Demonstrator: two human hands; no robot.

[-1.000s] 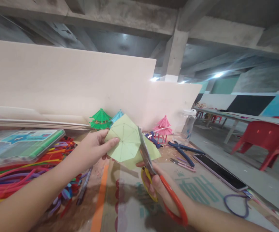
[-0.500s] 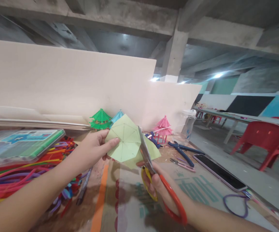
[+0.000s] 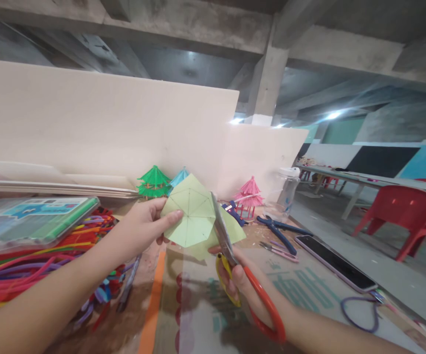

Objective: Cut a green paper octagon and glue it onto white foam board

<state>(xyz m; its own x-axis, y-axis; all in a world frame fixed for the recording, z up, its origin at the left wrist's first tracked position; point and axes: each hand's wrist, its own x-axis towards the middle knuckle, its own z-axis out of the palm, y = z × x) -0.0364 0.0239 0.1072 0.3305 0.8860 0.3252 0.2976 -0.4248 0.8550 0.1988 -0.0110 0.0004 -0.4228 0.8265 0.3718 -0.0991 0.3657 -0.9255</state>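
Observation:
My left hand (image 3: 157,221) pinches the left side of a pale green paper (image 3: 193,221), thumb on top. Dark lines cross on the paper and fan out from its middle; part of its outline is cut to a polygon. In my right hand (image 3: 244,282) is a pair of scissors (image 3: 223,231) with one yellow and one red-orange handle loop. The blades point up and away along the paper's right edge, with a flap of paper to their right. Whether the blades are fully together I cannot tell.
Green (image 3: 154,181), blue (image 3: 179,177) and pink (image 3: 250,191) little pavilions stand behind the paper. Pliers (image 3: 277,230), small snips (image 3: 277,250) and a phone (image 3: 334,263) lie on the right. Colourful pipe cleaners (image 3: 46,265) and a plastic case (image 3: 39,221) fill the left.

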